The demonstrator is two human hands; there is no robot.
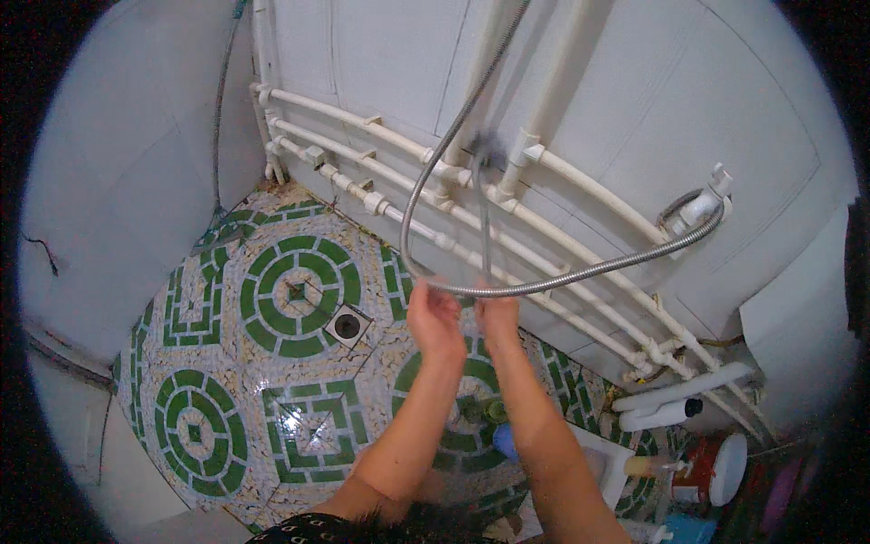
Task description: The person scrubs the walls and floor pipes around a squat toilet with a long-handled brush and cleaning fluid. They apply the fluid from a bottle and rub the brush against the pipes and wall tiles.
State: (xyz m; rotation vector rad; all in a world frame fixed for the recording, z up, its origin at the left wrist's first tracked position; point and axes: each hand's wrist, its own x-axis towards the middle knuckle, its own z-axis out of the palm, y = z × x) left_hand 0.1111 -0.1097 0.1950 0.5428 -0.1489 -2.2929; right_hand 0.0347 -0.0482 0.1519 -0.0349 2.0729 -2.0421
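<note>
My right hand (499,317) is closed around the lower end of a thin grey rod (484,217). A dark, blurred head (489,146), perhaps a brush, tops this rod in front of the wall pipes. Close beside it on the left, my left hand (436,318) is raised with its fingers curled. A flexible metal shower hose (537,283) loops down across both hands' fingertips. Whether my left fingers grip or merely touch the hose cannot be made out.
Cream plastic pipes (408,190) run low along the white wall (380,54). On the right is a white valve (703,204). A square drain (348,326) sits in the wet green-patterned tile floor (299,415). Bottles and a red container (693,469) crowd the lower right.
</note>
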